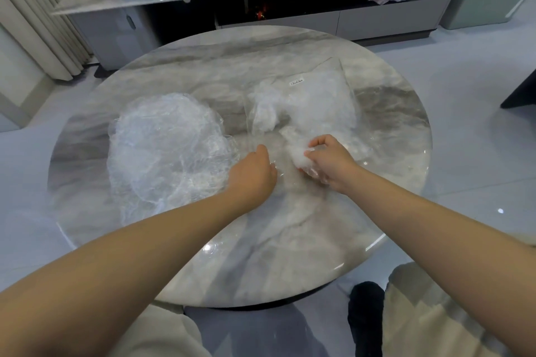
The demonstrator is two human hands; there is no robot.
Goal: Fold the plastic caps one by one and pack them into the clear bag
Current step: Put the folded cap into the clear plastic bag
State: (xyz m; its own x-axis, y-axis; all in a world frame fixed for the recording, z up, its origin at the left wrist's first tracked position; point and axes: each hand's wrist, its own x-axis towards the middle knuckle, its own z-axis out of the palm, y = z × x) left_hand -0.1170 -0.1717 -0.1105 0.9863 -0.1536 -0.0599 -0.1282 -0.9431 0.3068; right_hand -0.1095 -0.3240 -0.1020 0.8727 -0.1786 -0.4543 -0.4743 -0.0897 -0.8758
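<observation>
Head view, read left to right. At left on the round marble desk [377, 211] lies a loose heap of unfolded plastic caps [168, 151]. Just right of it, the left hand [255, 175] reaches to the near edge of the clear bag [304, 101]; its fingers curl downward, apparently pinching the bag's film, though the transparent material makes the contact uncertain. The right hand [329, 161] grips a folded cap [298, 155], a compact white bundle, at the bag's mouth, fingers closed around it. The bag itself lies right of centre, already partly filled with white folded caps. Step in hand, by judgement: packing one folded cap. The next move calls for holding the mouth open, pushing the bundle inside without letting it unfold, then taking another cap from the heap.
</observation>
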